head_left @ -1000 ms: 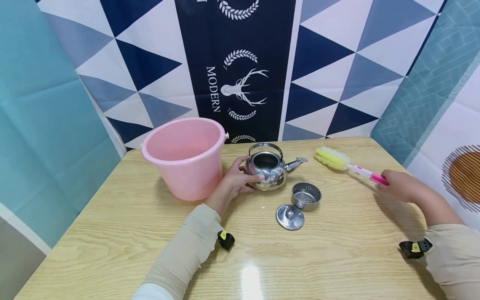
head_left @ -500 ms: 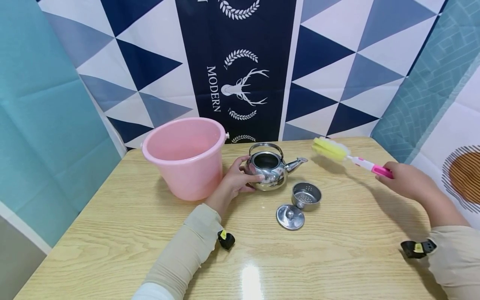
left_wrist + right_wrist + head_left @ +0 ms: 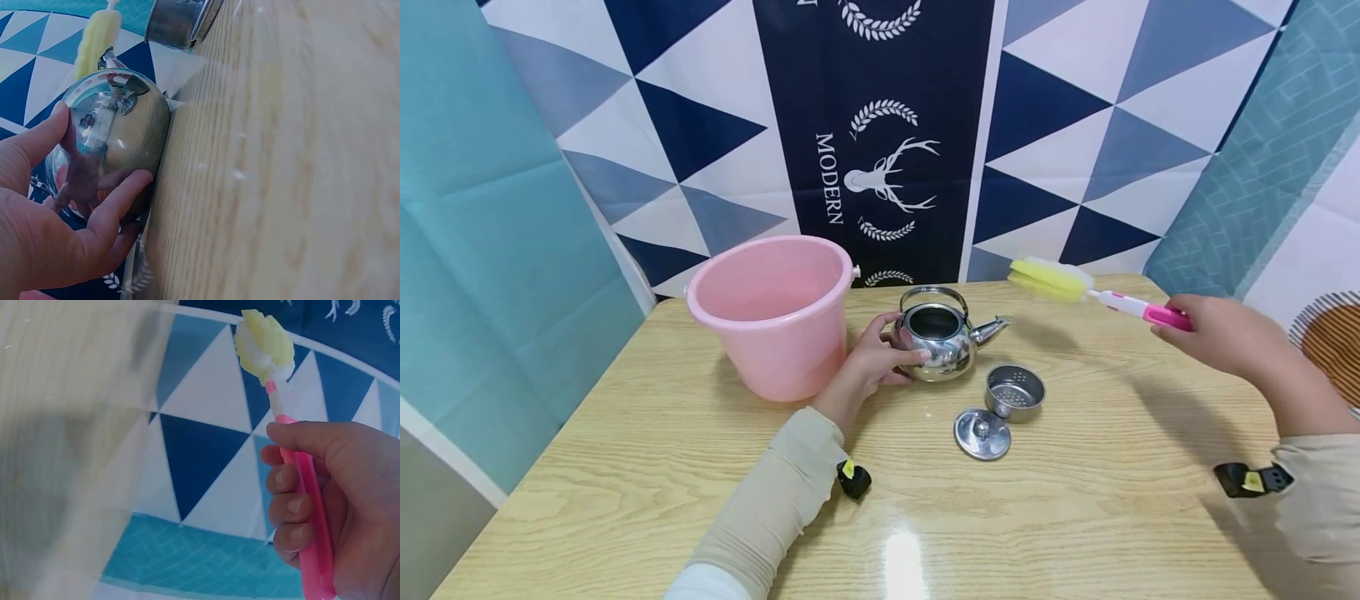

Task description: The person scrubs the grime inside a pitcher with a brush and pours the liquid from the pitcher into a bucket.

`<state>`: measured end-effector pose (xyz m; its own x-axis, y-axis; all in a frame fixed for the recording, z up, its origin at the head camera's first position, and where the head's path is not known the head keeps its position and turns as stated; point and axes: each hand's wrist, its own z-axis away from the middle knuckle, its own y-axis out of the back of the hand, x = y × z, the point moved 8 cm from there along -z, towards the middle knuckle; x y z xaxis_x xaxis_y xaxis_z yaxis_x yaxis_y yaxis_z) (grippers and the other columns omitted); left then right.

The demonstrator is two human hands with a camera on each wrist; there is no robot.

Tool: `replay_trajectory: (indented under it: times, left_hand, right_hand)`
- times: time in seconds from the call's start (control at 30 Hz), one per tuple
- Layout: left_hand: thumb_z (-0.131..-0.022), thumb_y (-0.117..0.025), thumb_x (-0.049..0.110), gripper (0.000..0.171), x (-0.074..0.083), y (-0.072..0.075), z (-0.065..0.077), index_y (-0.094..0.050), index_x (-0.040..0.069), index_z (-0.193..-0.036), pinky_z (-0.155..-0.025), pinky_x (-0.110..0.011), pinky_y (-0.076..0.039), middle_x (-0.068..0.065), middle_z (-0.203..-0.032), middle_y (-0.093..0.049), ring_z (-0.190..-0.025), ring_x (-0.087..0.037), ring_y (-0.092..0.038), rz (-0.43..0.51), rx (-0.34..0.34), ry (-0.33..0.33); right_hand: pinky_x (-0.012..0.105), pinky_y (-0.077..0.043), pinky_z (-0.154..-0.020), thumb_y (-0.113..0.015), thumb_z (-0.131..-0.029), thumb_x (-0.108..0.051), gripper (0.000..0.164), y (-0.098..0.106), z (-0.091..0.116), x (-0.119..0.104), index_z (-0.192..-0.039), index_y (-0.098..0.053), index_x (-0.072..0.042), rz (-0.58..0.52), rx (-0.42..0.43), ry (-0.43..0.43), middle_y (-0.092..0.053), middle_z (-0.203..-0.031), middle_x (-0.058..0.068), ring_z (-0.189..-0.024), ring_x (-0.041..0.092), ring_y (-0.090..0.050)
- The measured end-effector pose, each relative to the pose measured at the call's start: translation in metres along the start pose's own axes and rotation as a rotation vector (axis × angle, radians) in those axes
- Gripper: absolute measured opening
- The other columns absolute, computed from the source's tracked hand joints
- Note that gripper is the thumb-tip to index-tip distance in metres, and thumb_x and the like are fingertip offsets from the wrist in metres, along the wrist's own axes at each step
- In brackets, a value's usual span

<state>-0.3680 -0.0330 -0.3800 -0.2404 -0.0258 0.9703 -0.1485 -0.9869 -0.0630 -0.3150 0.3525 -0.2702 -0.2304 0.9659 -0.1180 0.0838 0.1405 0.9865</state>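
Observation:
My left hand (image 3: 874, 360) grips the side of a shiny steel teapot (image 3: 946, 357) standing uncovered on the table, its spout pointing right. In the left wrist view, thumb and fingers spread round the teapot's body (image 3: 119, 147). My right hand (image 3: 1221, 335) holds a bottle brush (image 3: 1123, 303) in the air by its pink handle. Fingers curl round that handle (image 3: 317, 550) in the right wrist view. The brush's yellow and white sponge head (image 3: 1051, 279) is above the table, right of the spout and apart from it.
A pink bucket (image 3: 767, 333) stands left of the teapot. In front of the teapot, to the right, are a perforated steel strainer (image 3: 1015, 392) and a round knobbed lid (image 3: 982, 434), on the wooden table (image 3: 1037, 525). A patterned cloth (image 3: 1060, 108) hangs behind.
My right hand has lifted the bottle brush off the table and its sponge head has shifted slightly left, towards the teapot. The left hand and teapot stay in place.

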Motion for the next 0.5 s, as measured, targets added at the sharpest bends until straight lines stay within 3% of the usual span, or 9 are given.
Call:
replay_trajectory:
  times: [0.5]
  left_hand:
    - [-0.073,-0.083,-0.005,0.09,-0.001,0.0,-0.001,-0.041,0.028,-0.145,-0.071,-0.047,-0.06,-0.016,-0.139,-0.037,-0.11,-0.036,-0.056,0.001,-0.008,-0.004]
  right_hand:
    - [0.032,-0.039,-0.051,-0.066,-0.094,-0.028,0.031,0.025,0.001,-0.063,-0.108,-0.059,-0.001,0.078,0.031,0.104,-0.055,-0.072,0.001,-0.064,0.02,-0.049]
